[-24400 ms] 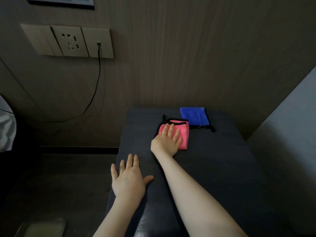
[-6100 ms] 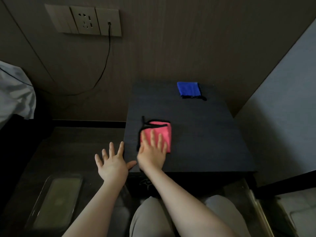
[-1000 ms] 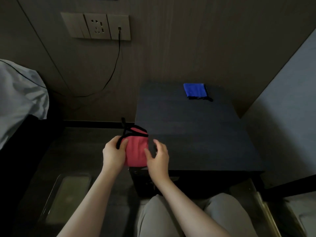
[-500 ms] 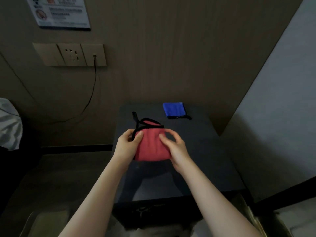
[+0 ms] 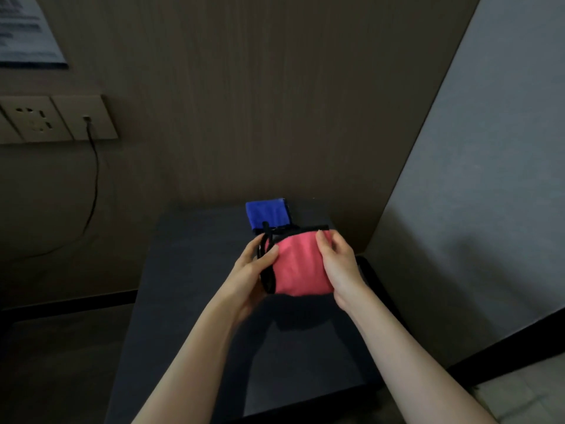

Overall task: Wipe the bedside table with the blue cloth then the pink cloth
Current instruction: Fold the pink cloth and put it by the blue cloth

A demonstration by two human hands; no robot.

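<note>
The folded pink cloth (image 5: 301, 264), edged in black with a black loop, hangs in the air above the dark bedside table (image 5: 195, 301). My left hand (image 5: 252, 270) pinches its left edge and my right hand (image 5: 337, 267) grips its right side. The folded blue cloth (image 5: 267, 214) lies flat at the back of the table against the wall, just beyond the pink cloth, its near edge partly hidden by it.
A wood-panelled wall rises right behind the table. A socket plate (image 5: 55, 119) with a black cable (image 5: 93, 191) plugged in is on the wall at left. A grey wall (image 5: 489, 209) closes off the right side. The dark floor lies left of the table.
Both hands have carried the pink cloth further back over the table, toward the blue cloth. The view has tilted up and closer to the wall.
</note>
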